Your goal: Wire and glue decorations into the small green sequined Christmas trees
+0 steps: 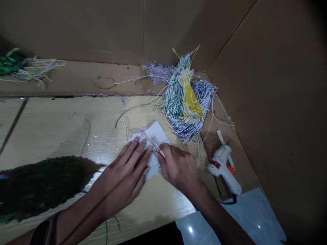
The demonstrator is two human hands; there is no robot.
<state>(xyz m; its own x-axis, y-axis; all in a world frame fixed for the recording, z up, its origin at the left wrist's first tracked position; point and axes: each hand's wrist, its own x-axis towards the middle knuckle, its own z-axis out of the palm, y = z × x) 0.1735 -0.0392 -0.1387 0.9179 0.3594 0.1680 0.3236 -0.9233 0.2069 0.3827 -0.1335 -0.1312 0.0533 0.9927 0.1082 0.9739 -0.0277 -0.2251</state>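
Note:
My left hand (125, 173) lies flat with its fingers spread on a white paper card (159, 134), pressing it to the table. My right hand (176, 166) pinches a thin pale strip (155, 144) at the card's edge, close to my left fingertips. Part of the card is hidden under both hands. Behind them sits a large bundle of white-coated wires (189, 105), banded with green, yellow and blue. A few loose wires run from it across the wood.
A white hot glue gun (223, 168) lies to the right on cardboard. A dark green beaded, feather-shaped piece (41, 187) lies at the left of the wooden table (63, 126). Lilac tinsel (159, 73) and a green wire bunch (10, 63) rest on cardboard behind; cardboard walls (268, 102) surround them.

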